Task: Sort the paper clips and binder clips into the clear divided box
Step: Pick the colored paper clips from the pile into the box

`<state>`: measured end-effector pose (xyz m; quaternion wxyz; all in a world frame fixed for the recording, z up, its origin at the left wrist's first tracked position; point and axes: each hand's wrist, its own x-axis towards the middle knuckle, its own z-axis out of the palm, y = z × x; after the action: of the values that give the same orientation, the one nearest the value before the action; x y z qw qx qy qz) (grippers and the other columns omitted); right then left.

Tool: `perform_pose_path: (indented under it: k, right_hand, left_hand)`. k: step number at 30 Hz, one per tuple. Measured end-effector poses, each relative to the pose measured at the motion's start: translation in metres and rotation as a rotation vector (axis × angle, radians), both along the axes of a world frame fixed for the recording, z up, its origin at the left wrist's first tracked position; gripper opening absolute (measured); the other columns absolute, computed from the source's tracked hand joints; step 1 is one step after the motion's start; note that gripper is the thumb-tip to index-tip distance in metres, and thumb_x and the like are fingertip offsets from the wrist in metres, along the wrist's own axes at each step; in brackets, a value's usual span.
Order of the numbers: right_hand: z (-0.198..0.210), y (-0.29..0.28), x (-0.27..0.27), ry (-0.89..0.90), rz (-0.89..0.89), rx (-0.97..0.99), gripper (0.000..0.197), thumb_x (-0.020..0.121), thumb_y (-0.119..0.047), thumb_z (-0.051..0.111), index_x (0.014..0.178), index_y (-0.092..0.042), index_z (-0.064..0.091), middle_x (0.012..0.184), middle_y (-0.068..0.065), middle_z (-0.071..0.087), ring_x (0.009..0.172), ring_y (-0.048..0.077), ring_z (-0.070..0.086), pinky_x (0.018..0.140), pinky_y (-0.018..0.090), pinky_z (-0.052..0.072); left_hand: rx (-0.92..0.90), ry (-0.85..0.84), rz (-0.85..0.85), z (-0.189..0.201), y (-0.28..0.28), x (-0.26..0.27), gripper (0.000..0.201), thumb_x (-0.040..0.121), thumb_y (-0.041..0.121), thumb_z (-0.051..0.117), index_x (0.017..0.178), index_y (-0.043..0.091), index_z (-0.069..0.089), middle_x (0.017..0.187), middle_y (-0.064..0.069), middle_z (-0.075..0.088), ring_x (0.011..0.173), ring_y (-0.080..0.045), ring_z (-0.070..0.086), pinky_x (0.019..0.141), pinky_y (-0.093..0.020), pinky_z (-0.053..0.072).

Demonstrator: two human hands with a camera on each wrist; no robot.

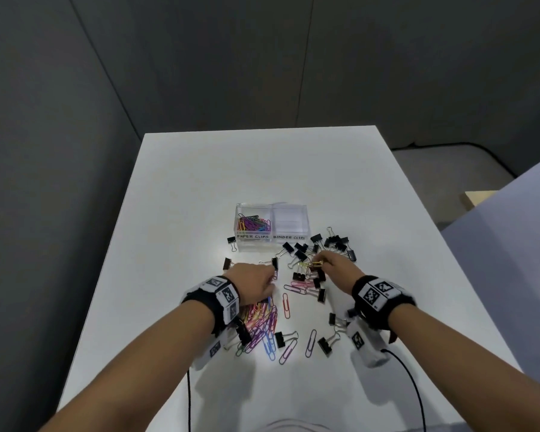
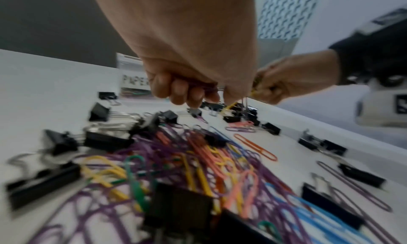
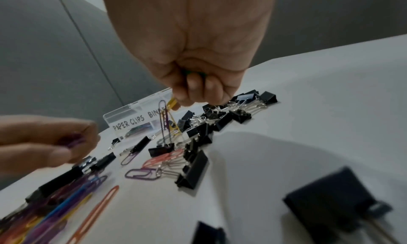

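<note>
The right hand (image 3: 193,84) pinches a yellow paper clip (image 3: 171,102) with a purple one hooked below, likely lifted to shake them apart; the left hand (image 2: 187,89) curls round purple clips; the clear divided box (image 1: 272,227) sits just beyond, its binder side bare

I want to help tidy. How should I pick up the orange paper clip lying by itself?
Pinch the orange paper clip across its long sides from above. It lies flat and alone on the table, so fingers fit either side.
</note>
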<state>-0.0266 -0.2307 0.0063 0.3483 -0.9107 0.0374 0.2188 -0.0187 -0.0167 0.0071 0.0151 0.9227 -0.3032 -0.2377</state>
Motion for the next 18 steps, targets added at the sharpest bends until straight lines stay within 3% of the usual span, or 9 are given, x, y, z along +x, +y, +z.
perform_pose_path:
  k: [3, 5, 8, 11, 15, 18]
  right_hand:
    - [0.0, 0.001, 0.001, -0.041, -0.069, 0.053, 0.018, 0.096, -0.029, 0.045, 0.093, -0.012, 0.051, 0.083, 0.0, 0.052, 0.079, 0.018, 0.048, 0.065, 0.026, 0.036]
    - [0.0, 0.0, 0.001, -0.061, -0.117, 0.085, 0.03, 0.089, -0.04, 0.057, 0.078, -0.018, 0.04, 0.07, -0.003, 0.042, 0.065, 0.014, 0.039, 0.058, 0.024, 0.031]
    - [-0.002, -0.005, 0.002, -0.088, -0.148, 0.056, 0.039, 0.084, -0.038, 0.064, 0.074, -0.018, 0.033, 0.067, -0.004, 0.034, 0.059, 0.012, 0.03, 0.055, 0.024, 0.027]
    - [-0.005, -0.007, 0.001, -0.085, -0.168, 0.082, 0.036, 0.09, -0.031, 0.057, 0.069, -0.019, 0.03, 0.066, -0.004, 0.032, 0.058, 0.012, 0.029, 0.055, 0.024, 0.025]
    - [-0.013, -0.012, -0.003, -0.024, -0.287, 0.23, 0.033, 0.094, -0.03, 0.049, 0.067, -0.018, 0.033, 0.068, 0.0, 0.046, 0.056, 0.013, 0.035, 0.056, 0.024, 0.029]
    - [-0.012, -0.015, -0.007, -0.032, -0.279, 0.269, 0.029, 0.093, -0.031, 0.05, 0.071, -0.016, 0.04, 0.073, 0.002, 0.061, 0.052, 0.008, 0.042, 0.053, 0.02, 0.031]
  left_hand:
    - [0.073, 0.012, -0.09, -0.004, -0.014, -0.004, 0.041, 0.101, 0.04, 0.031, 0.107, 0.005, 0.051, 0.101, -0.013, 0.065, 0.091, -0.03, 0.062, 0.072, -0.034, 0.043]
    - [0.073, 0.004, -0.117, -0.007, -0.022, -0.005, 0.038, 0.103, 0.034, 0.029, 0.111, 0.004, 0.051, 0.106, -0.014, 0.064, 0.096, -0.032, 0.062, 0.075, -0.037, 0.047]
    - [0.028, 0.012, -0.119, -0.013, -0.029, -0.005, 0.027, 0.101, 0.019, 0.033, 0.121, 0.007, 0.048, 0.116, -0.014, 0.059, 0.102, -0.031, 0.06, 0.079, -0.039, 0.047]
    - [-0.015, 0.002, -0.107, -0.015, -0.036, -0.003, 0.035, 0.1, 0.022, 0.038, 0.133, 0.012, 0.041, 0.121, -0.012, 0.059, 0.108, -0.031, 0.06, 0.084, -0.04, 0.048]
    - [-0.02, -0.01, -0.128, -0.02, -0.047, 0.0, 0.038, 0.096, 0.027, 0.049, 0.132, 0.016, 0.044, 0.122, -0.009, 0.06, 0.109, -0.029, 0.06, 0.085, -0.038, 0.048]
    - [-0.021, -0.039, -0.113, -0.023, -0.053, 0.001, 0.029, 0.097, 0.026, 0.046, 0.121, 0.01, 0.049, 0.12, -0.012, 0.058, 0.107, -0.03, 0.059, 0.082, -0.038, 0.048]
